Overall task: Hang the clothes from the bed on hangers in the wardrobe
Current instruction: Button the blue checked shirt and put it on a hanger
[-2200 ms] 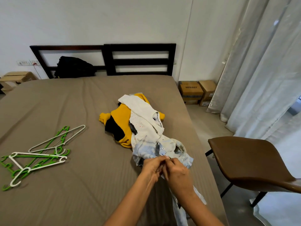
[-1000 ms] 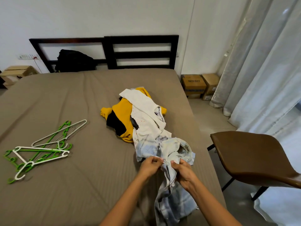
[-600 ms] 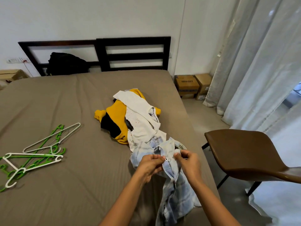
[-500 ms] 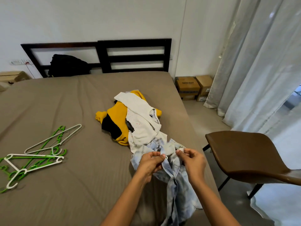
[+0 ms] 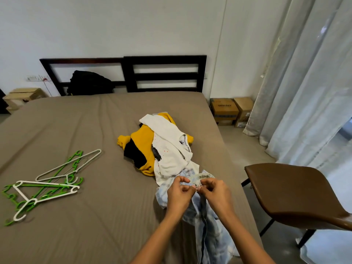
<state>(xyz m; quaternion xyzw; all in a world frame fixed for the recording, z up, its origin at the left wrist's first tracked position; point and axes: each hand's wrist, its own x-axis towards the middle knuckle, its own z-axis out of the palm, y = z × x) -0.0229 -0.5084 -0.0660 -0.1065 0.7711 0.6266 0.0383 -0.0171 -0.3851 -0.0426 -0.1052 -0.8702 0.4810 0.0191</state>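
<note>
Pinching the blue shirt [image 5: 211, 235], left hand [image 5: 180, 195] and right hand [image 5: 215, 193] hold it (hangers [image 5: 47, 183] well left).

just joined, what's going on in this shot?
A person at the bed pinches a pale blue shirt near its collar with the left hand and right hand, apparently working a button. A white top and yellow garment lie piled behind it. The hangers lie untouched; nothing is hung yet.

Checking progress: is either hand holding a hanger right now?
No, the left hand and right hand pinch the pale blue shirt, while the hangers lie apart on the bed.
</note>
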